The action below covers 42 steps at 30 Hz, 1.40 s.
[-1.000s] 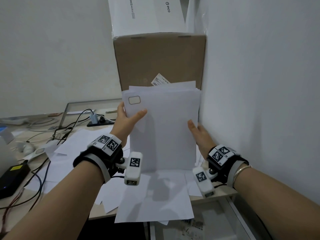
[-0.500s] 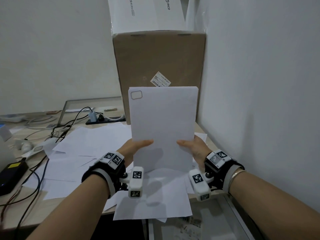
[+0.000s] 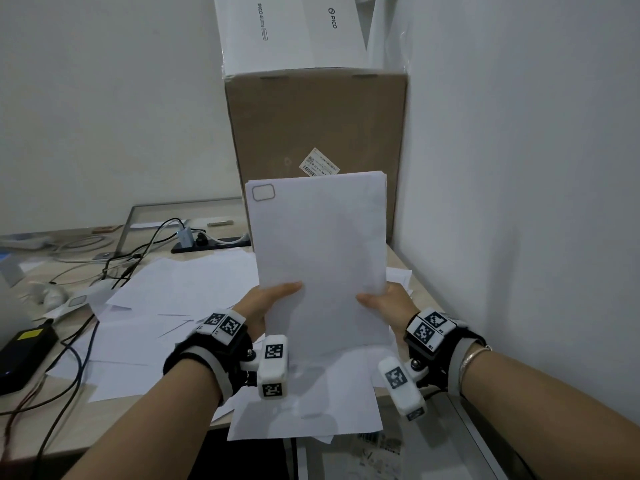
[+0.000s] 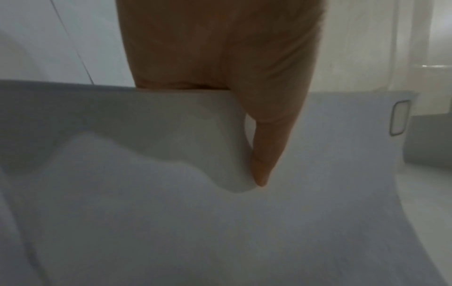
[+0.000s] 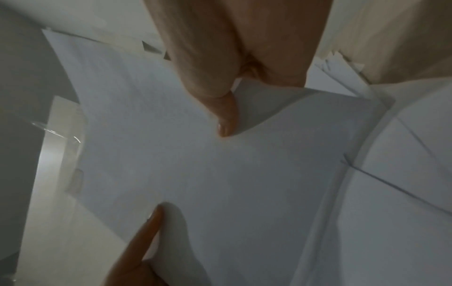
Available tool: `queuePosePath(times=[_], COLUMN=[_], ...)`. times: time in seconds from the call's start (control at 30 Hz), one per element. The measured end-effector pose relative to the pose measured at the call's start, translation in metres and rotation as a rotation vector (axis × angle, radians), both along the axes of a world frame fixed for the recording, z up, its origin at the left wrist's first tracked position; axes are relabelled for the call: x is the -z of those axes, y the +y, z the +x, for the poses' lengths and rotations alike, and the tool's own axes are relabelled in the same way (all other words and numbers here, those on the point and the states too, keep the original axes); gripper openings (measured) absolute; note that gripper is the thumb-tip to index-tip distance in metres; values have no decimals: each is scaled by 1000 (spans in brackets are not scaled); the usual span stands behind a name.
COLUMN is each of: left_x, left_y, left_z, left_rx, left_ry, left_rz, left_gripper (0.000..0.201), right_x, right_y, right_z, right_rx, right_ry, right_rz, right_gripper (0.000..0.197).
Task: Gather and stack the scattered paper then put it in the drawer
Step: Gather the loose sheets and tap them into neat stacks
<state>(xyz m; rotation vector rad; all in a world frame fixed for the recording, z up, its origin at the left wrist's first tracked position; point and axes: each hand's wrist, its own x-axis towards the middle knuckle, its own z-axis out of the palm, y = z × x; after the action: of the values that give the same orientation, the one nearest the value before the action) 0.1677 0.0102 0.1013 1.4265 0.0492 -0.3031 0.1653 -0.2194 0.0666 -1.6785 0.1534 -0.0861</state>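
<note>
An upright stack of white paper [image 3: 320, 258] is held in front of me above the desk, its edges nearly even. My left hand [image 3: 273, 299] grips its lower left edge, thumb on the front sheet [image 4: 318, 193]. My right hand [image 3: 384, 303] grips the lower right edge, thumb on the front of the stack [image 5: 195, 164]. The other fingers are hidden behind the paper. More loose sheets [image 3: 180, 299] lie scattered on the desk, and some [image 3: 304, 407] hang over its near edge.
A tall cardboard box [image 3: 315, 140] with white boxes [image 3: 291, 29] on top stands behind the stack, against the right wall. Cables [image 3: 114, 265], a power strip [image 3: 207, 242] and a black device [image 3: 24, 355] lie at the left. A glass-topped surface [image 3: 398, 448] sits below the desk edge.
Both hands slid from the stack's sides down to its lower edge. The fanned sheets have become squared. The stack sits slightly lower and stays upright.
</note>
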Motion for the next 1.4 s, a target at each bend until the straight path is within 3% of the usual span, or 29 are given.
queuePosePath(times=[0.13, 0.27, 0.37, 0.43, 0.5, 0.6, 0.7, 0.77, 0.9, 1.0, 1.13, 1.23, 1.3, 1.4], left_x=[7, 25, 35, 41, 48, 64, 76, 80, 88, 95, 100, 108, 104, 100], left_y=[8, 14, 20, 24, 30, 39, 38, 31, 19, 17, 22, 27, 26, 24], left_z=[-9, -14, -9, -7, -3, 6, 12, 15, 26, 34, 41, 47, 43, 40], left_rx=[72, 123, -31, -145, -243, -291, -289, -265, -220, -209, -189, -192, -179, -185], left_ry=[50, 24, -42, -37, -24, -26, 1, -6, 4, 6, 51, 51, 48, 38], left_rz=[8, 112, 193, 230, 267, 348, 386, 418, 459, 532, 498, 500, 513, 565], left_gripper=[29, 41, 51, 33, 21, 36, 38, 37, 38, 40, 63, 80, 74, 50], right_x=[-5, -12, -17, -17, -13, -1, 9, 13, 16, 21, 30, 20, 16, 19], right_y=[3, 3, 1, -5, -19, -53, -75, -79, -78, -75, -78, -75, -74, -77], right_z=[-5, -10, -15, -13, -6, 9, 21, 31, 49, 64, 85, 80, 78, 85], right_rx=[41, 10, -79, -76, -2, 102, 67, 63, 70, 113, 143, 153, 149, 102], right_ry=[-45, -56, -84, -77, -30, 100, 286, 351, 446, 490, 517, 526, 541, 490], right_rz=[-3, -33, -113, -172, -241, -397, -541, -530, -481, -404, -213, -217, -218, -311], right_gripper=[28, 26, 14, 20, 28, 20, 27, 29, 14, 24, 28, 13, 18, 25])
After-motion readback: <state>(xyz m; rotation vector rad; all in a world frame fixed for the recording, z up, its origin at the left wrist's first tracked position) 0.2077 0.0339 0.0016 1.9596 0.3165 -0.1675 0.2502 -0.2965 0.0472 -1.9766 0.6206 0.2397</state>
